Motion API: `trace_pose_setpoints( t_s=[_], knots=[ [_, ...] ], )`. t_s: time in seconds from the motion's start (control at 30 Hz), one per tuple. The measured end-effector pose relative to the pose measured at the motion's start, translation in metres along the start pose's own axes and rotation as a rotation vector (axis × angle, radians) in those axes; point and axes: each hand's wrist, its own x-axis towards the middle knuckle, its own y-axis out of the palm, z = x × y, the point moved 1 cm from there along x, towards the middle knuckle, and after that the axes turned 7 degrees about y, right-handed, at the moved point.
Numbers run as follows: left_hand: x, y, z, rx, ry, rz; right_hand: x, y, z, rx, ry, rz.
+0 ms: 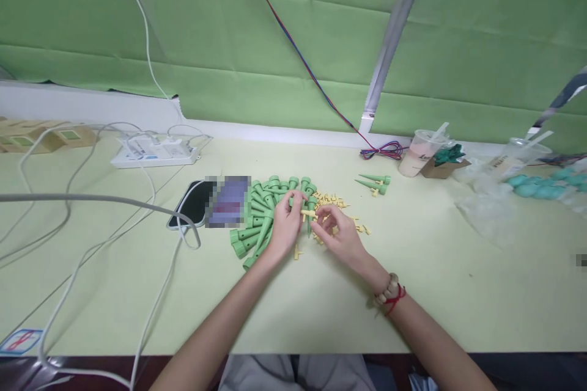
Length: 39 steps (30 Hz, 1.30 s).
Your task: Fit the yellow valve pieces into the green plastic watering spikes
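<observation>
A heap of several green cone-shaped plastic spikes (257, 217) lies in the middle of the pale green table (321, 305). My left hand (285, 223) holds one green spike (310, 212) upright over the heap. My right hand (337, 233) pinches a small yellow plastic piece (308, 214) against that spike. Loose yellow pieces (337, 203) are scattered just behind and beside my right hand. One more yellow piece (296, 252) lies below my left hand. A wooden bead bracelet and red string sit on my right wrist.
A phone (208, 203) lies left of the heap. Behind it sits a white power strip (153, 153) with cables trailing over the left side. A few finished green spikes (376, 182), a drink cup (419, 153), a second cup and bags of teal parts (545, 186) stand at the right.
</observation>
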Motion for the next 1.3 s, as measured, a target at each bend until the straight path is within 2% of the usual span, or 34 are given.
trace_pose_setpoints(
  t_s=[0.1,0.2,0.27,0.37,0.5,0.57,0.67,0.77,0.93,1.07,1.13,1.23,1.3],
  knots=[
    [0.002,0.000,0.004,-0.013,-0.012,0.034,0.001,-0.003,-0.001,-0.043,-0.128,-0.106],
    [-0.001,0.002,0.005,0.034,0.014,0.059,0.001,-0.001,-0.004,-0.101,-0.261,-0.157],
    [-0.003,0.004,0.005,0.081,0.044,0.050,0.001,0.000,-0.006,-0.108,-0.272,-0.176],
    [-0.006,0.005,0.004,0.173,0.090,0.058,0.001,0.002,-0.008,-0.014,-0.101,-0.176],
    [-0.009,0.003,0.003,0.348,0.139,0.123,0.002,0.006,-0.011,0.255,0.222,-0.051],
    [-0.009,0.002,0.002,0.383,0.155,0.146,0.002,0.006,-0.010,0.334,0.293,0.003],
    [-0.008,0.002,0.001,0.313,0.166,0.139,0.002,0.005,-0.006,0.332,0.313,0.037],
    [-0.007,0.003,0.002,0.194,0.116,0.110,0.001,0.003,-0.001,0.285,0.273,0.058],
    [-0.008,0.005,0.004,0.069,-0.043,0.076,0.001,0.001,0.002,0.138,0.188,0.082],
    [-0.007,0.006,0.003,-0.018,-0.116,0.055,0.000,-0.003,-0.003,-0.163,-0.018,0.001],
    [-0.006,0.007,0.003,-0.055,-0.155,0.061,0.001,-0.005,-0.006,-0.266,-0.128,0.001],
    [-0.008,0.007,0.003,-0.047,-0.171,0.093,0.002,-0.007,-0.008,-0.319,-0.218,0.053],
    [-0.009,0.008,0.002,-0.015,-0.127,0.101,0.001,-0.005,-0.008,-0.294,-0.211,0.077]
  ],
)
